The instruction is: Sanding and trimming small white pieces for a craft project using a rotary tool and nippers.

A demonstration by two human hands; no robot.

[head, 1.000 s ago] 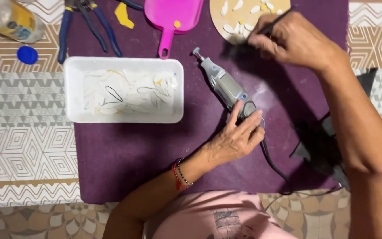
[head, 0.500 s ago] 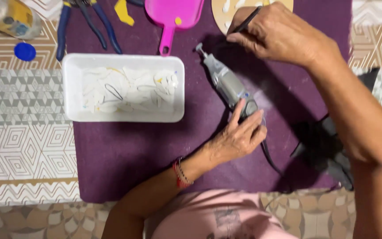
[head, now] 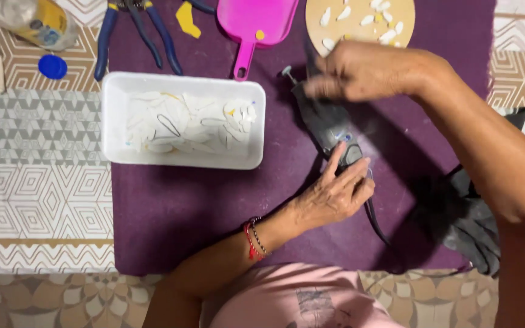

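Note:
A grey rotary tool (head: pixel 326 124) lies slanted on the purple mat (head: pixel 183 212), its bit pointing up-left. My left hand (head: pixel 335 194) grips its rear end near the cord, fingers laid over the body. My right hand (head: pixel 372 73) is blurred just above the tool's front end, closed on a thin dark stick-like tool (head: pixel 308 56). Behind that hand sits a round wooden disc (head: pixel 360 18) with several small white pieces on it.
A white tray (head: pixel 113 121) with white scraps sits left of the tool. A pink scoop (head: pixel 262 21), a yellow piece (head: pixel 188 19) and blue-handled pliers (head: pixel 135 30) lie at the back. A bottle (head: pixel 34 21) and blue cap (head: pixel 52 66) are far left; a dark cloth (head: pixel 463 218) is at right.
My right hand has come down from the wooden disc with the thin dark tool to just above the rotary tool's front end. My left hand stays on the tool's rear.

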